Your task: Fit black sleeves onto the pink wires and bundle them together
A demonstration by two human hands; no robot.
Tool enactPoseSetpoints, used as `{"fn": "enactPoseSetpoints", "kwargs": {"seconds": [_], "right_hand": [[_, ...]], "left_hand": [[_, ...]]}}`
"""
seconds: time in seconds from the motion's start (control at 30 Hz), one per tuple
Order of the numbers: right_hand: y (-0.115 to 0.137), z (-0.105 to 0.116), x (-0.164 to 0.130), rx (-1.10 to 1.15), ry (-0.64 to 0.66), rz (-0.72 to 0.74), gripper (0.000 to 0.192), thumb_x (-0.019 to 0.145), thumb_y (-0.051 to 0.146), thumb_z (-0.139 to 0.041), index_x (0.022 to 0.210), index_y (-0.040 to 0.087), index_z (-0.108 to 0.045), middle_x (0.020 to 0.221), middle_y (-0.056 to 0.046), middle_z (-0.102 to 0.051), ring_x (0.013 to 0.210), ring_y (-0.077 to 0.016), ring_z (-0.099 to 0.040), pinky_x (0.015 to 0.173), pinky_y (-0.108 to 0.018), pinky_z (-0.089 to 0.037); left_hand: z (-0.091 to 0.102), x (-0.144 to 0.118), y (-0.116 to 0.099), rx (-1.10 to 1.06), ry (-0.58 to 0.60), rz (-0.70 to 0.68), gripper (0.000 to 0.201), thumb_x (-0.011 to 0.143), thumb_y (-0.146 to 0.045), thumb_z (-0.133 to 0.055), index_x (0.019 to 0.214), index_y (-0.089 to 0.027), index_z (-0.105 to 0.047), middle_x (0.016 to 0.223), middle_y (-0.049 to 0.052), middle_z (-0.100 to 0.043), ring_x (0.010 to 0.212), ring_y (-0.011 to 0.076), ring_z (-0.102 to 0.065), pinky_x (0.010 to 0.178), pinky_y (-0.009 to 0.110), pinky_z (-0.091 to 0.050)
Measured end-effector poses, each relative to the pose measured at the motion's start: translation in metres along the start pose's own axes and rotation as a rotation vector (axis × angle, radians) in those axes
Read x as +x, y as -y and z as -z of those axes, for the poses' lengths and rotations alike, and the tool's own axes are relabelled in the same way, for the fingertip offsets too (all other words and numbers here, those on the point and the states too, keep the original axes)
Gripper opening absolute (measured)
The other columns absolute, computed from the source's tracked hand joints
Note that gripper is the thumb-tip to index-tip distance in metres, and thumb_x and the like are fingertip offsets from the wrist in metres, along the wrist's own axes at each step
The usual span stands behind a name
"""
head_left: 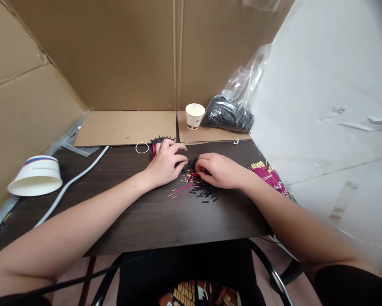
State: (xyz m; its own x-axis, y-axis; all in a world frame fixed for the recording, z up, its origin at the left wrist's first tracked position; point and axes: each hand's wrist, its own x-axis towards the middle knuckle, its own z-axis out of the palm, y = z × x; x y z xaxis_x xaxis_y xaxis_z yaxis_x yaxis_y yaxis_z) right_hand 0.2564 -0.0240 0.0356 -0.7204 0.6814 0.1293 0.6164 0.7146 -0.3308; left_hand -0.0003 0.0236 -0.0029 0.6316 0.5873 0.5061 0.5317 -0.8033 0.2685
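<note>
Loose wires (185, 188): thin, magenta, gold-tipped; frame centre, among short black tubes (206, 192).
Wire axis: shallow diagonal, nearest gold tips toward lower left.
Left hand (168, 162): thumb, forefinger parted; cannot tell if gripping black-ended bundle (154, 144).
Right hand (214, 171): fingers curled; cannot tell what's grasped.

The one view looks from the person's head, forward and down over the black-clothed lap (191, 261) at six o'clock, across the dark wood-grain tabletop (130, 229) to the tall tan cardboard panel (120, 55) at twelve. It is near, with the bare left hand (167, 163) and bare right hand (219, 170) around mid-frame, and wide enough to include the white wall-like panel (331, 85) at two o'clock.
</note>
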Motion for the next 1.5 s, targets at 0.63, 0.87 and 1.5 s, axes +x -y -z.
{"fn": "enactPoseSetpoints", "kwargs": {"seconds": [0.63, 0.87, 1.5], "right_hand": [[-0.003, 0.000, 0.000, 0.178, -0.341, -0.035, 0.010, 0.112, 0.018, -0.047, 0.111, 0.022, -0.056, 0.097, -0.005, -0.068, 0.082, -0.0201, -0.058, 0.079, -0.035, -0.047], [-0.007, -0.007, 0.000, 0.291, -0.439, -0.008, 0.007, 0.111, 0.018, -0.053, 0.113, 0.023, -0.057, 0.090, -0.001, -0.067, 0.074, -0.0160, -0.058, 0.070, -0.031, -0.046], [-0.001, -0.002, -0.001, 0.296, -0.345, -0.057, 0.006, 0.112, 0.019, -0.050, 0.115, 0.022, -0.054, 0.096, -0.003, -0.068, 0.076, -0.0150, -0.057, 0.073, -0.031, -0.046]], "left_hand": [[0.003, 0.000, -0.015, -0.200, -0.115, 0.125, 0.011, 0.111, -0.022, -0.055, 0.104, -0.021, -0.063, 0.102, 0.008, -0.074, 0.101, 0.0272, -0.062, 0.094, 0.044, -0.049], [0.003, -0.001, -0.019, -0.290, -0.167, 0.138, 0.011, 0.111, -0.020, -0.055, 0.104, -0.022, -0.063, 0.095, 0.005, -0.072, 0.094, 0.0249, -0.062, 0.088, 0.041, -0.052], [0.004, -0.001, -0.020, -0.262, -0.141, 0.146, 0.011, 0.110, -0.022, -0.057, 0.103, -0.020, -0.065, 0.099, 0.007, -0.072, 0.097, 0.0247, -0.064, 0.091, 0.042, -0.054]]}}
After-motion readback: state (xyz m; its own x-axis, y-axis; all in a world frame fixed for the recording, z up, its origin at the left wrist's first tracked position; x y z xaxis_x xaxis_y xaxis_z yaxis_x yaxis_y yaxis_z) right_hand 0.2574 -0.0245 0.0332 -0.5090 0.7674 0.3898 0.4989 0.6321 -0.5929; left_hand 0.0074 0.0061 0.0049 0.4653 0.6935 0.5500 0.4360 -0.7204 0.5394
